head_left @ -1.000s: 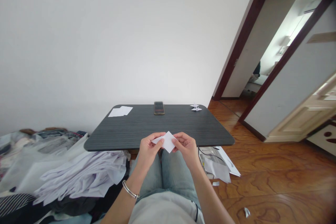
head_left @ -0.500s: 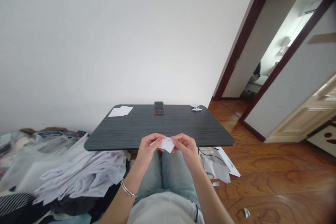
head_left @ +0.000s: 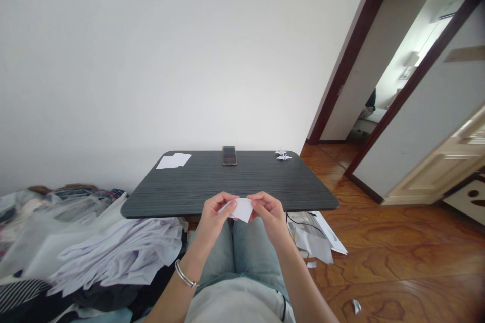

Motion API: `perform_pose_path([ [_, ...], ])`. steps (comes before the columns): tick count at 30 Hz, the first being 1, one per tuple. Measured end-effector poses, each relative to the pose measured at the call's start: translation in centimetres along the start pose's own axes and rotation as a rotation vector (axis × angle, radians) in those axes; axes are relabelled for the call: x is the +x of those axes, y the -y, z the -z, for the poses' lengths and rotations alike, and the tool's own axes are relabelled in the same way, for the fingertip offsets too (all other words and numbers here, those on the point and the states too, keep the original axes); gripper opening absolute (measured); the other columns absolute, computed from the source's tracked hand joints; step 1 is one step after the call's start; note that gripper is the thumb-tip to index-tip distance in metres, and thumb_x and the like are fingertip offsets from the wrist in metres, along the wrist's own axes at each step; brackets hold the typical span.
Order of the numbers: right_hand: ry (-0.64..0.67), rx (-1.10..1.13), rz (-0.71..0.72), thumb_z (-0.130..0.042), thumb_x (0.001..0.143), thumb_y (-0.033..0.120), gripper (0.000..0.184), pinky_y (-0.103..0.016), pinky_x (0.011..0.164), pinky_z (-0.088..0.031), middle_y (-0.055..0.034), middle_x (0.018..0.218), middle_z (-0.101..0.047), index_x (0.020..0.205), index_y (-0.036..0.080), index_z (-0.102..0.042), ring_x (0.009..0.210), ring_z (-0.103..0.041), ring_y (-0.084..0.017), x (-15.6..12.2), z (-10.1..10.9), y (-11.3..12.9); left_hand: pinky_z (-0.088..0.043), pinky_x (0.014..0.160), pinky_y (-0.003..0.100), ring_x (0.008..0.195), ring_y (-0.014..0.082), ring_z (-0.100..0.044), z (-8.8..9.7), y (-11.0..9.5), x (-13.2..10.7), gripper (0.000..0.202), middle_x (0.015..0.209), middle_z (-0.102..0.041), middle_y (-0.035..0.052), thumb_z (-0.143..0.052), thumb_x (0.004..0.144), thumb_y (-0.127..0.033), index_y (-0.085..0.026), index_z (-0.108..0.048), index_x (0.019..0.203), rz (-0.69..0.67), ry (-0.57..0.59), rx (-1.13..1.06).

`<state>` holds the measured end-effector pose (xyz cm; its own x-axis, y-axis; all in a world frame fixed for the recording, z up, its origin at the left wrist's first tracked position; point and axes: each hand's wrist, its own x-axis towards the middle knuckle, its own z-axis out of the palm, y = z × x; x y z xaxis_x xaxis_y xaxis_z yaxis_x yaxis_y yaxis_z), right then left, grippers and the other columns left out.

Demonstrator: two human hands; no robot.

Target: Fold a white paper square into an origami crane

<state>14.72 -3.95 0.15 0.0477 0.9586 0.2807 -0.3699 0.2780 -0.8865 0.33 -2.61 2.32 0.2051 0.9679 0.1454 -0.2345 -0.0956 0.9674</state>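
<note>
**A:** Quick check on my grip. My left hand [head_left: 215,210], with a silver bangle [head_left: 185,273] on the wrist, and my right hand [head_left: 270,213] are both pinching a small piece of white paper [head_left: 242,210] from opposite sides. The hands are close together, with only the paper between them. It's hovering above my jeans [head_left: 235,252], just in front of the near edge of a dark wood-grain table [head_left: 288,184].

**B:** Looks like you're holding it firmly! I'd be pinching nearer the edges, though, so the paper isn't bowing between your fingers. You're also working in mid-air, and that table is giving you a firm surface within easy reach.

**A:** Good call. A phone [head_left: 229,156], two small paper cranes [head_left: 283,155] and a couple of white sheets [head_left: 173,160] are sitting at its far edge.

**B:** Are you keeping spare paper in anything?

**A:** The closest thing to a container is what looks like a translucent plastic bag [head_left: 71,224] lying off to my left, and I can't tell what's inside it. A heap of crumpled white sheets [head_left: 121,255] is spilling out beside it, maybe from it, but I can't tell.
</note>
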Motion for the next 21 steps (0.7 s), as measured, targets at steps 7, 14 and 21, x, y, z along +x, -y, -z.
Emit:
perform_pose_path([
  [7,-0.057,-0.056,0.058,-0.064,0.074,0.028,0.011,-0.021,0.047,-0.046,0.0015,0.056,-0.063,0.075,0.017,-0.066,0.047,-0.054,-0.010,-0.09,-0.28,-0.30,-0.044,0.049,0.020,0.056,0.0111,-0.051,0.04,0.44,0.42,0.010,0.060,-0.057,-0.0007,-0.063,0.068,-0.023,-0.014,-0.063,0.069,0.006,0.027,-0.047],
  [14,-0.019,-0.051,-0.012,-0.057,0.078,0.041,0.026,-0.020,0.044,-0.047,0.0029,0.051,-0.060,0.087,0.018,-0.062,0.043,-0.055,-0.010,0.10,0.02,-0.02,-0.035,0.052,0.019,0.055,0.0091,-0.045,0.38,0.47,0.30,0.010,0.059,-0.053,-0.0024,-0.057,0.073,-0.022,-0.015,-0.060,0.066,-0.131,0.021,0.123],
  [21,0.031,-0.159,-0.137,-0.065,0.071,0.044,0.031,-0.017,0.035,-0.043,0.0023,0.045,-0.058,0.062,0.015,-0.059,0.035,-0.051,-0.009,0.33,-0.14,0.10,-0.035,0.056,0.021,0.059,0.0112,-0.047,0.11,0.08,-0.08,0.016,0.063,-0.055,-0.0002,-0.051,0.079,-0.021,-0.015,-0.062,0.068,-0.271,0.064,0.397],
])
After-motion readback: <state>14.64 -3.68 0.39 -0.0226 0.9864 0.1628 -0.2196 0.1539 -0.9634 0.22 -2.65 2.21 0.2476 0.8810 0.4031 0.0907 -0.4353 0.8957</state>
